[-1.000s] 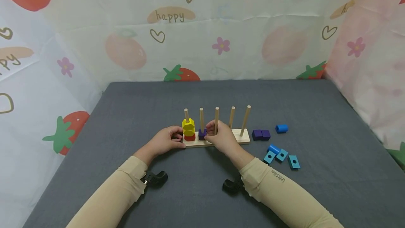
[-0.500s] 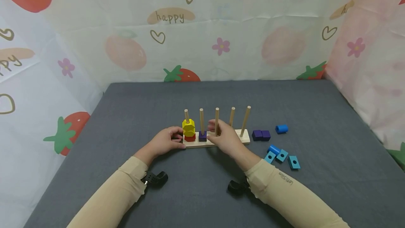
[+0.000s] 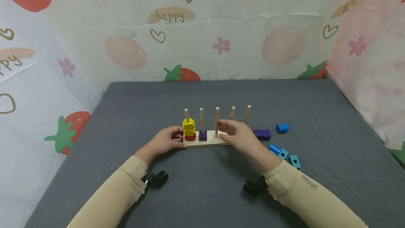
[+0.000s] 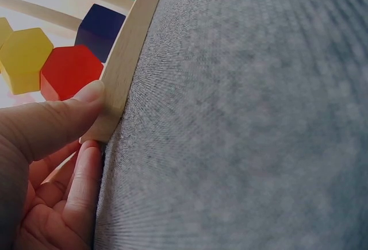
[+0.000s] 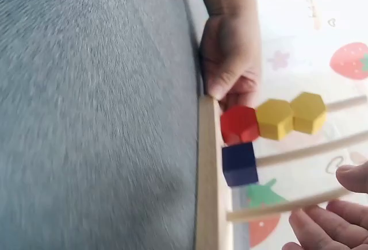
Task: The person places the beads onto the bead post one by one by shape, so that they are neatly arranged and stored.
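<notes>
Your left hand [image 3: 166, 139] grips the left end of the wooden base [image 3: 207, 143], thumb on the corner, other fingers curled at the end face. This hold probably keeps the base from sliding. The base lies flat between your hands: a plain, pale plank carrying five upright round pegs.

Just right of your left fingers, the first peg bears a red block [image 3: 190, 138] beneath two yellow blocks [image 3: 188, 128]. The peg protrudes above them, so it evidently keeps the stack aligned. All three blocks are hexagonal and smooth.

Further right, a purple block [image 3: 203, 136] with square faces sits low on the second peg [image 3: 201, 119], seated against the base. The third peg [image 3: 217, 122] is bare, just left of your right fingertips.

Your right hand [image 3: 238, 134] has thumb and fingers spread well apart, with nothing visible in its grasp; whether it touches a peg cannot be told. It hides the lower parts of the fourth and fifth pegs.

Right of these fingers lie two loose purple blocks [image 3: 258, 135], blue cylinders [image 3: 282, 128] and teal blocks [image 3: 294, 160] with round holes, presumably kept there for right-hand reach. Your forearm partly covers one teal block.
</notes>
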The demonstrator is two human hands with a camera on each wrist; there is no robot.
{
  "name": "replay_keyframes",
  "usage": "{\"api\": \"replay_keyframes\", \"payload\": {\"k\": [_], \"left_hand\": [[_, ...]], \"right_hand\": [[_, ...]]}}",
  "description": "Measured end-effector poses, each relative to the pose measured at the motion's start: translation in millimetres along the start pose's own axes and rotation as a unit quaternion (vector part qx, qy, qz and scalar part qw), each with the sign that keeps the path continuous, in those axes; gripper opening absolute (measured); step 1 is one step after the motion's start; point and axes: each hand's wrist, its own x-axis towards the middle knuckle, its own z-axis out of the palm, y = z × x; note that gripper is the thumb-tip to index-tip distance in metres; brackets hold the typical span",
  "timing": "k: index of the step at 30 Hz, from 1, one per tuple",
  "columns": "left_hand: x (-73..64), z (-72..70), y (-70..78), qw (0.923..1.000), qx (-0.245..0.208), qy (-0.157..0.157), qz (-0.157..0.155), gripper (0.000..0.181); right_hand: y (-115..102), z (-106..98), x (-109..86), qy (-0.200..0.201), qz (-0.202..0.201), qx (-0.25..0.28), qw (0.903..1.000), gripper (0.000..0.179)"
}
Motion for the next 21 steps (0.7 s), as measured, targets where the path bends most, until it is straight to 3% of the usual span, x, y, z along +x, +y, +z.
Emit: {"api": "replay_keyframes", "payload": {"k": [4,9,21], "left_hand": [[-0.1,-0.5,0.1,1.0000,0.000,-0.002,-0.001,0.041],[-0.1,-0.6,-0.1,1.0000,-0.002,-0.003,-0.003,0.041],[-0.1,-1.1,-0.2,1.0000,0.007,-0.002,0.001,0.040]], "right_hand": [[4.6,-19.5,-6.3,-0.008,-0.013,-0.004,0.9999,0.034],[14.1,-48.7,-11.9,0.003,0.004,-0.032,0.9995,0.024],[47.6,-103.3,-6.9,0.003,0.036,-0.126,0.9913,0.022]]}}
